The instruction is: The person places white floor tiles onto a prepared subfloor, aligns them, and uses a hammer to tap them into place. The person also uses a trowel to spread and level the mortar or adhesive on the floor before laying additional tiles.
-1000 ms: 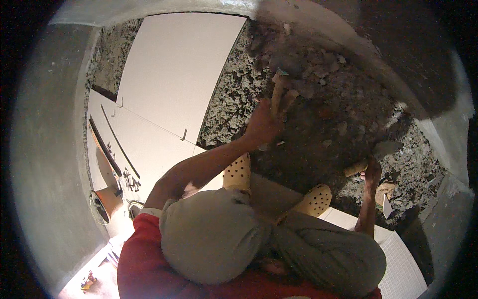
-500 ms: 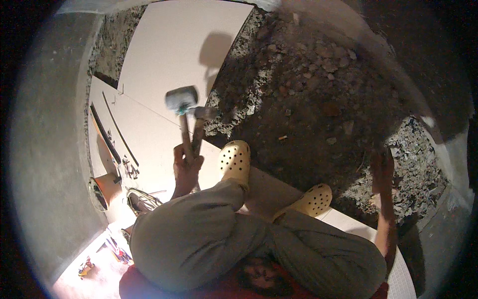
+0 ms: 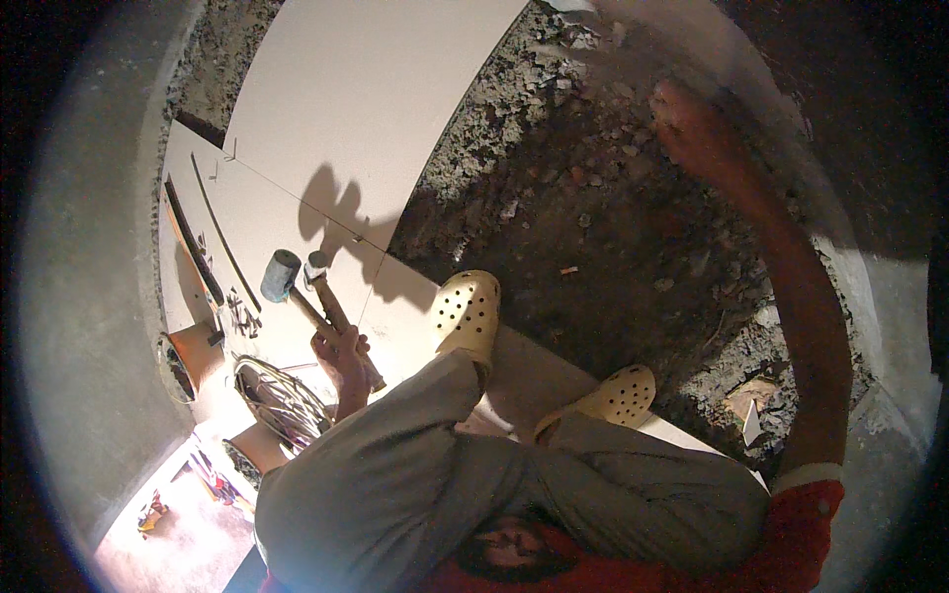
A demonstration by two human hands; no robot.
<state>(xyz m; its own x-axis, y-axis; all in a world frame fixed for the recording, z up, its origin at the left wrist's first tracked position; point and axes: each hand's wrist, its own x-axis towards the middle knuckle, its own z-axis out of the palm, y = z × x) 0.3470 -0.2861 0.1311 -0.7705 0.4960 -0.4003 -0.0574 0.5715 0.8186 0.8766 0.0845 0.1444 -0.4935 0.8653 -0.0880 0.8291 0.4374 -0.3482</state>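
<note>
The floor (image 3: pixel 366 89) is pale tile on the left, meeting dark, rough rubble (image 3: pixel 593 316) on the right. On the tile lie a thin dark strip (image 3: pixel 225 232), a thicker strip (image 3: pixel 195 242), scattered small scraps (image 3: pixel 242 314) and a loose cable coil (image 3: pixel 282 400). A white shard (image 3: pixel 751 425) lies on the rubble.

Glaring light from the lower left throws shadows of 2 hammers (image 3: pixel 282 275) onto pale tiles (image 3: pixel 366 89), the fisheye rim black.
</note>
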